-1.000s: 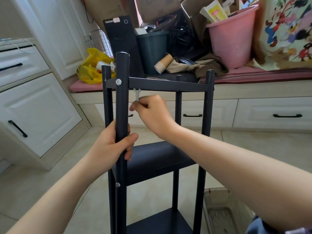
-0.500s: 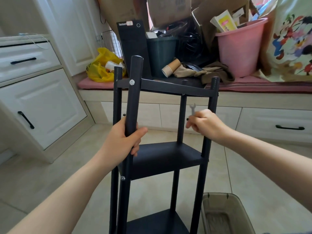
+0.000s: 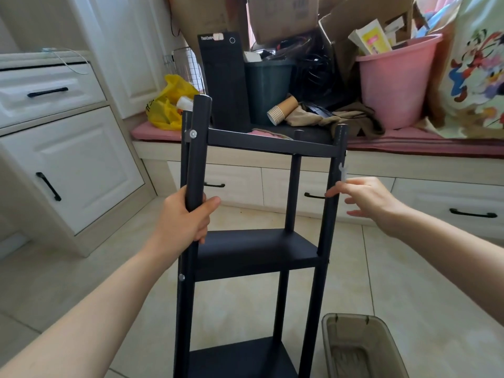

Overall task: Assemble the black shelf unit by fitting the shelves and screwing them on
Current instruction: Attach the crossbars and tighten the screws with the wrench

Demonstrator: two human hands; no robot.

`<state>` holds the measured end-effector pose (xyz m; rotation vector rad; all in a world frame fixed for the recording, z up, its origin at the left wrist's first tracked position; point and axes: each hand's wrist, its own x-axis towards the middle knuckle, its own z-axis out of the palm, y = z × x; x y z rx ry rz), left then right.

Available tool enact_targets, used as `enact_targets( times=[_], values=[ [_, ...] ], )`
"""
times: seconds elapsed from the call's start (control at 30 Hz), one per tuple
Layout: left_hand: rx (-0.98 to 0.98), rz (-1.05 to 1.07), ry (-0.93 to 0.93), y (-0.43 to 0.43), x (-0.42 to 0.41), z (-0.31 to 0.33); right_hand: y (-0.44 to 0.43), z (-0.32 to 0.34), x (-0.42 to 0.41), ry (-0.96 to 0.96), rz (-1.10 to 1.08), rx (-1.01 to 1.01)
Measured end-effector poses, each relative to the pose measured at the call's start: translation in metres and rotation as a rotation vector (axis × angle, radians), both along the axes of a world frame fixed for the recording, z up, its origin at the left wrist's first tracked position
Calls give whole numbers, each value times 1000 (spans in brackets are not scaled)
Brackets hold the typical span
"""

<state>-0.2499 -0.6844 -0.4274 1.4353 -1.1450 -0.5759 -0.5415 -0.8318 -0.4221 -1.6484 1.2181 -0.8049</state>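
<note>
3 shelves (image 3: 256, 249), 4 posts (image 3: 332, 203), 1 wrench (image 3: 343, 171)

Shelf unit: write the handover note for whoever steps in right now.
Left hand grips the front left post. Right hand pinches a small wrench beside the front right post, just under the top shelf.
Done: top, middle shelf and bottom shelf sit in the frame; screw heads show on the left post.
Left: probably the right post's screws; tightness can't be judged.

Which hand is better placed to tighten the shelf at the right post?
Right hand: it holds the wrench beside the right post, under the top shelf. The left hand grips the left post.
</note>
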Motion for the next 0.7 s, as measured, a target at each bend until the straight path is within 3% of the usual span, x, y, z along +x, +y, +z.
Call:
enact_targets(
  times=[0.27,0.43,0.7],
  values=[
    [0,3,4,2,9,-2,5,3,18,-88,60,96],
    [-53,86,-30,1,11,-7,7,0,27,-102,4,2],
    [-103,339,-85,-4,37,-6,22,21,44,-319,69,-104]
  ],
)
